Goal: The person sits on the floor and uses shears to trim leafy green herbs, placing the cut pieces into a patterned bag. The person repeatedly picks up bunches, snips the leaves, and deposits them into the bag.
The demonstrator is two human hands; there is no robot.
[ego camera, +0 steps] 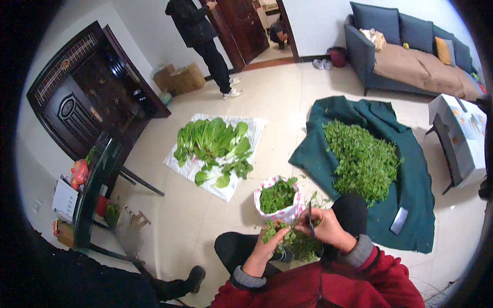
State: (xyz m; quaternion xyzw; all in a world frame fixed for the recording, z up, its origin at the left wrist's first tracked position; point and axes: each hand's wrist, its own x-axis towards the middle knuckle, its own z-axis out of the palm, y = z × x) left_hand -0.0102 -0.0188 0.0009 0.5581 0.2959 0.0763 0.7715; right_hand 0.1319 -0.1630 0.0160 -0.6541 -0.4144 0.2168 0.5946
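Note:
My left hand [268,244] holds a small bunch of leafy green herbs [271,230] above my lap. Close beside it, my right hand [323,227] grips a dark, narrow blade-like tool [310,219], its fingertips at the stems. Just beyond my hands stands a white bag with a pink pattern [257,198], its top folded out, filled with greens [278,195]. Between my knees lie more loose greens [304,246], partly hidden by my hands. A large heap of leafy greens [364,161] rests on a dark green cloth [418,192] to the right.
Leafy vegetables [212,138] lie on a white plastic sheet [231,192]. A phone-like flat object [399,220] is on the cloth. A person in black [196,30] stands near cardboard boxes [188,79]; another crouches beyond the doorway. A sofa [412,69] and dark table [96,184] stand at the sides.

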